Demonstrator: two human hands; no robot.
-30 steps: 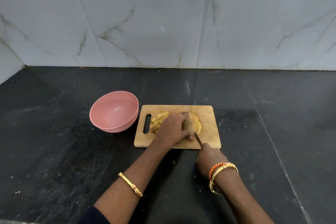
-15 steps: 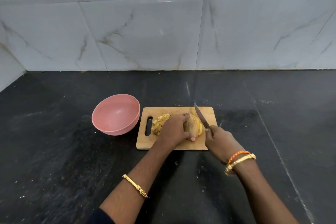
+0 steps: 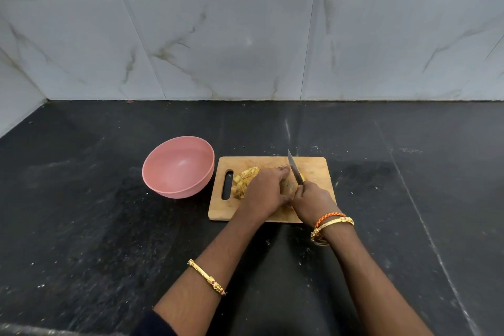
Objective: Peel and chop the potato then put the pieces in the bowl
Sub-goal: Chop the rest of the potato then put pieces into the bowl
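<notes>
Chopping is partly done: cut pieces [image 3: 244, 180] lie on the board [image 3: 313, 166] near its handle slot. The left hand [image 3: 266, 191] presses the remaining potato [image 3: 289, 185]; the right hand [image 3: 311, 199] grasps the knife [image 3: 294, 170]. The bowl [image 3: 178, 166], beside the board, holds nothing yet.

Pink bowl [image 3: 177, 166], tan wooden board [image 3: 313, 169], black counter [image 3: 81, 226], white veined tiles [image 3: 218, 43]
</notes>
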